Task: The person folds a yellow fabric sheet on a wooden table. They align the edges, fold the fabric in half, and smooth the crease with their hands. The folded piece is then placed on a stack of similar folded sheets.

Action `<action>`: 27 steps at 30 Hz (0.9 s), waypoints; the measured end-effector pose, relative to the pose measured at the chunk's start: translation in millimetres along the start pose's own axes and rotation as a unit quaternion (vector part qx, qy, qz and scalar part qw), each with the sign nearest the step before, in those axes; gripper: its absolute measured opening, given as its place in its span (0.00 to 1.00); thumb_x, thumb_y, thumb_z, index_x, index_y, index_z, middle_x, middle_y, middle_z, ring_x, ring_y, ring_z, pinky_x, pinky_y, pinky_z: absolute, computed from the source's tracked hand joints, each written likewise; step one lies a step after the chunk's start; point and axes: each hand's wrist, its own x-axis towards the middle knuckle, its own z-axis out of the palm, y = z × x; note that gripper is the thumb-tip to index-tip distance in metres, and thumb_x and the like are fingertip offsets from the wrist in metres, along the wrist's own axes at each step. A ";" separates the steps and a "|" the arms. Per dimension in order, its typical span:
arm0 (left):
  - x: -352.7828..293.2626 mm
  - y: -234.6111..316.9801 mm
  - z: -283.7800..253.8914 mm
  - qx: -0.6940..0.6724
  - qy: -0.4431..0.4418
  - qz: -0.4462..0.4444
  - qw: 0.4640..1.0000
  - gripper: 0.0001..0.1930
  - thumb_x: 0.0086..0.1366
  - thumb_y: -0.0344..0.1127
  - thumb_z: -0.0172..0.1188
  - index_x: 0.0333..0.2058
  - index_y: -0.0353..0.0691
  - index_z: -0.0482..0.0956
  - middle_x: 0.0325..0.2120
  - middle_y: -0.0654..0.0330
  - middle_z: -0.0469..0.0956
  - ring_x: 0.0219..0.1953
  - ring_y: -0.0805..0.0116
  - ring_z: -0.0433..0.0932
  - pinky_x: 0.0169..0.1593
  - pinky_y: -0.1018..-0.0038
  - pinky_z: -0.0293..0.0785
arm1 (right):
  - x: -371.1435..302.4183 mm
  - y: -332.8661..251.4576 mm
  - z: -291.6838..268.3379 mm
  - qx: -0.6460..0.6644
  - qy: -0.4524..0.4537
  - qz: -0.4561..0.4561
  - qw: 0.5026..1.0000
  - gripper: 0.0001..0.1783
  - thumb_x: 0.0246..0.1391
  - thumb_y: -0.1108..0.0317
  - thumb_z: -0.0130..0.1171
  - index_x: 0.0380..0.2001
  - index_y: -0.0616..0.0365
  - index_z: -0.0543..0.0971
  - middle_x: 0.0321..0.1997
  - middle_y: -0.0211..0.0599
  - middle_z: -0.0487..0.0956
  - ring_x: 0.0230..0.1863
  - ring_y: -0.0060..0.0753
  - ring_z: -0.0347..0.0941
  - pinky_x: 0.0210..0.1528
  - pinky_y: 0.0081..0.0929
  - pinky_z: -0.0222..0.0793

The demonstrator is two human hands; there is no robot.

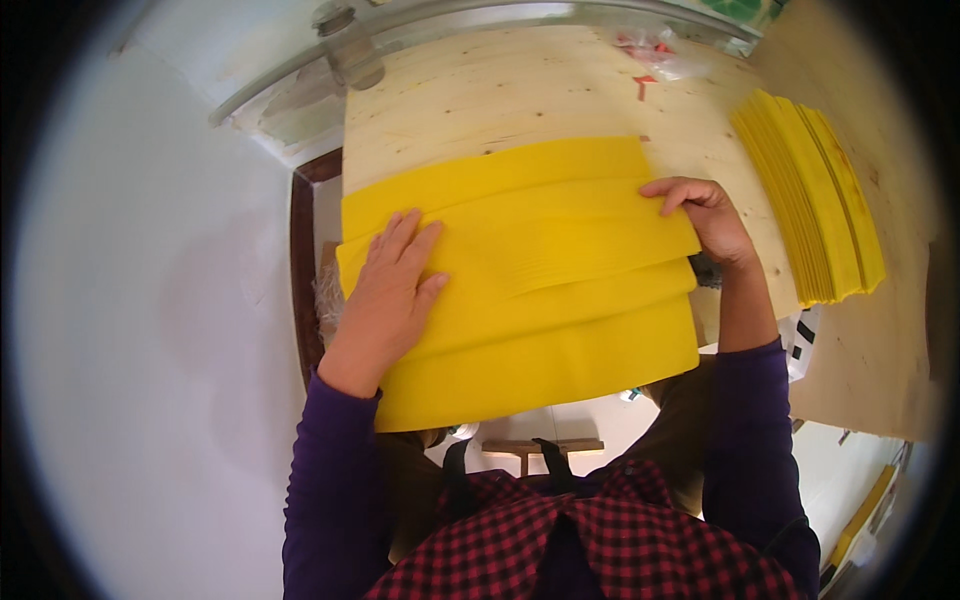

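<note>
Wide yellow cloth-like sheets [540,235] lie in overlapping layers in front of me, with the nearest part hanging past the table's front edge. My left hand [395,285] rests flat on the left side of the top layer, its fingers stretched out. At the right edge of that same layer, my right hand [705,210] has its fingers bent and grips the sheet's corner between thumb and fingertips. The thumb is partly hidden. Several fine creases run across the middle of the top layer.
A pale wooden table [480,90] lies under the sheets. To the right stands a stack of folded yellow sheets [810,200]. A clear jar [347,45] is at the far left, and a clear plastic bag with red bits [670,52] at the back. A white wall [170,280] closes the left side.
</note>
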 end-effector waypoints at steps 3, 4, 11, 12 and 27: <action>0.5 -0.1 1.2 0.008 -0.001 0.003 1.000 0.24 0.66 0.33 0.53 0.61 0.36 0.64 0.65 0.47 0.58 0.68 0.47 0.54 0.69 0.62 0.51 | -1.8 -0.2 -5.8 0.011 0.009 -0.017 1.000 0.16 0.52 0.87 0.44 0.31 0.62 0.82 0.44 0.36 0.82 0.46 0.29 0.76 0.53 0.23 0.69; 0.6 0.0 1.3 0.014 -0.005 -0.003 1.000 0.25 0.66 0.33 0.53 0.61 0.36 0.64 0.65 0.47 0.58 0.68 0.47 0.54 0.69 0.62 0.51 | -2.3 -1.1 -8.1 0.005 0.036 -0.014 0.999 0.17 0.52 0.87 0.44 0.32 0.62 0.82 0.44 0.36 0.82 0.45 0.29 0.76 0.51 0.23 0.69; -1.2 1.0 2.7 0.012 0.005 0.009 1.000 0.26 0.65 0.35 0.54 0.61 0.36 0.64 0.64 0.46 0.58 0.67 0.46 0.54 0.69 0.58 0.49 | 1.6 -4.2 -1.4 0.008 0.138 -0.085 0.987 0.32 0.68 0.46 0.40 0.62 0.61 0.66 0.66 0.39 0.67 0.66 0.33 0.60 0.67 0.31 0.52; -1.2 0.7 2.8 0.019 0.005 0.010 1.000 0.26 0.65 0.36 0.54 0.61 0.36 0.63 0.65 0.47 0.58 0.67 0.47 0.54 0.69 0.58 0.49 | 2.4 -3.8 3.2 0.023 0.144 -0.082 0.986 0.34 0.67 0.44 0.38 0.64 0.62 0.63 0.68 0.40 0.63 0.68 0.35 0.57 0.68 0.32 0.49; -0.6 0.2 1.2 0.058 0.007 0.005 0.998 0.29 0.66 0.40 0.53 0.64 0.42 0.61 0.66 0.50 0.56 0.69 0.52 0.52 0.70 0.57 0.43 | -0.1 0.2 37.5 -0.056 0.113 -0.027 0.992 0.42 0.66 0.36 0.28 0.71 0.57 0.49 0.74 0.48 0.49 0.75 0.43 0.41 0.73 0.33 0.37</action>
